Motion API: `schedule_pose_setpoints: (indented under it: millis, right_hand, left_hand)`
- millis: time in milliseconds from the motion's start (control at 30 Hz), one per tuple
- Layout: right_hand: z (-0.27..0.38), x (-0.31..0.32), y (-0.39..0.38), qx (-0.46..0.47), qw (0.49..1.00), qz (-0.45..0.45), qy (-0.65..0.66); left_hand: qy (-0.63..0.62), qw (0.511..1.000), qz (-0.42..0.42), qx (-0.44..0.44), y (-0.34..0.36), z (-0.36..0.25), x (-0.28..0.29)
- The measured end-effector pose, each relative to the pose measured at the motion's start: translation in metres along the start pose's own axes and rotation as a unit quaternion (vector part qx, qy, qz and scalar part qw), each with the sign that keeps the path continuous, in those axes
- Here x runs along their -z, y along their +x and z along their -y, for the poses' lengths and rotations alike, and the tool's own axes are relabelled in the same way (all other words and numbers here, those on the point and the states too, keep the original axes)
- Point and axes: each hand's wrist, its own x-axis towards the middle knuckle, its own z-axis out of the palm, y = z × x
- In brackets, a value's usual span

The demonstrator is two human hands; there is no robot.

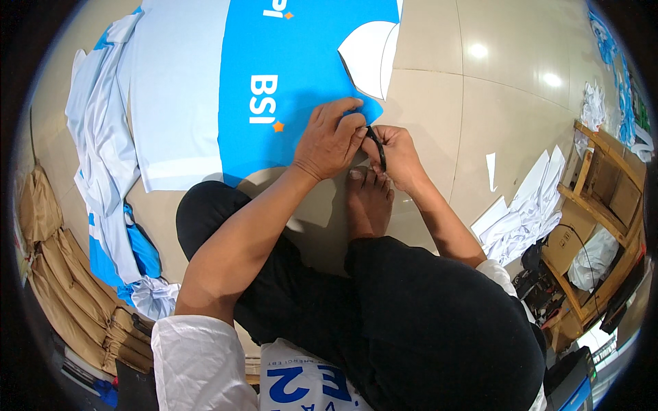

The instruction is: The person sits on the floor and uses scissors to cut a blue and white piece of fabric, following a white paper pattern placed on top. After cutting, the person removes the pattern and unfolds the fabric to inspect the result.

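A blue printed fabric panel with white lettering and small orange marks lies flat on the floor. My left hand is closed on its near right corner, fingers pinching the cloth. Just right of it, my right hand grips black-handled scissors. The scissor blades are mostly hidden by my left hand at the cloth edge, so I cannot tell how far they are apart. Along the panel's right side a curved white piece with a dark line lies against the blue edge.
Pale fabric adjoins the blue panel, with bunched white cloth farther left. My bare foot rests below the hands. White scraps lie at right beside a wooden frame. Brown wrapped bundles stand at far left.
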Motion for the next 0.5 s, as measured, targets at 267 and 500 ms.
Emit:
schedule_pose_setpoints:
  millis: [267, 500]
  right_hand:
    - [-0.0017, 0.0027, 0.0015, 0.002, 1.0, 0.004, -0.01]
    - [0.0026, 0.0002, 0.0015, -0.002, 1.0, -0.002, -0.011]
  left_hand:
    - [-0.003, 1.0, 0.005, 0.0, 0.0011, -0.0009, 0.0013]
    - [-0.005, 1.0, 0.001, 0.011, 0.0011, -0.0013, 0.0007]
